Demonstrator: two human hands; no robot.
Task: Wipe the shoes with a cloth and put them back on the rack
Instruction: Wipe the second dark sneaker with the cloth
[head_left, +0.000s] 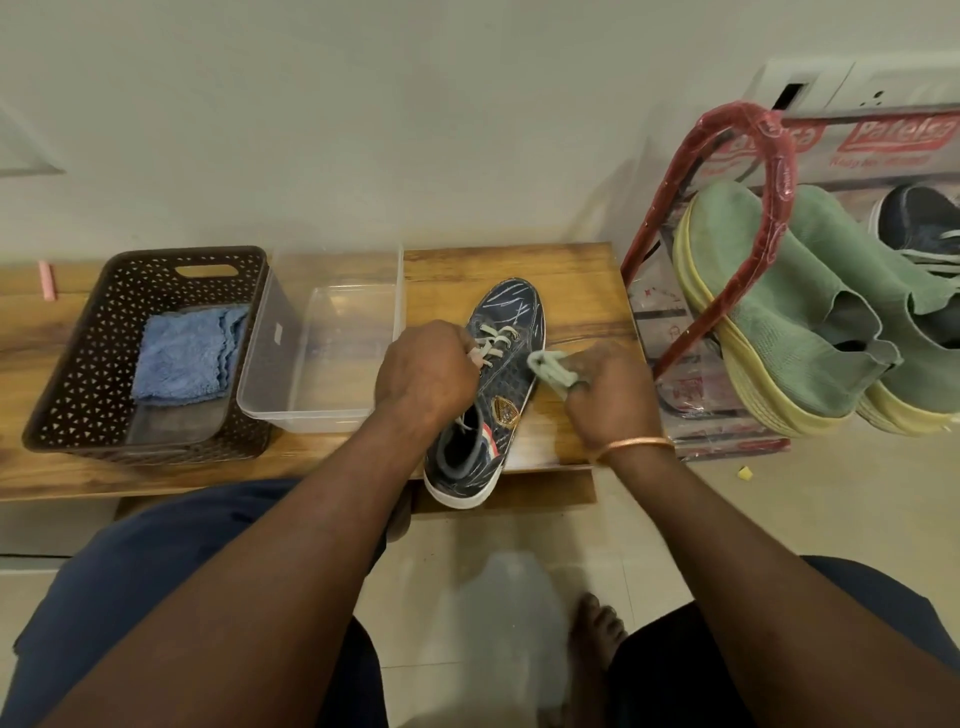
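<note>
Sneaker: the dark blue sneaker (511, 376) lies on the wooden bench (571, 280), heel hanging over the near edge and toe towards one o'clock, so its right flank faces the wiping hand.
Left hand: the left hand (423, 371) comes in from seven o'clock. Its fingers are curled down over the laces, gripping the upper, I'd say to stop the shoe skidding under the rubbing.
Right hand: the right hand (610, 400), at the shoe's three o'clock, has its fingers closed round the bunched green cloth (550, 366).
Cloth: its free end meets the shoe's side just below the eyelets. This looks like mid-wipe, with the shoe not yet ready for the rack.
Tub: a clear tub (348, 332) sits just beside the shoe at nine o'clock. I can't tell whether it holds water.
Basket: a brown basket (78, 364) stands further out at nine o'clock with a folded blue cloth (187, 358) inside, likely a spare.
Rack: the red rack (779, 156) stands at two o'clock, off the bench end.
In the way: green shoes (769, 291) fill the near part of the rack's shelf and a dark shoe (919, 218) sits behind them, so returning the sneaker probably means reaching past them.
</note>
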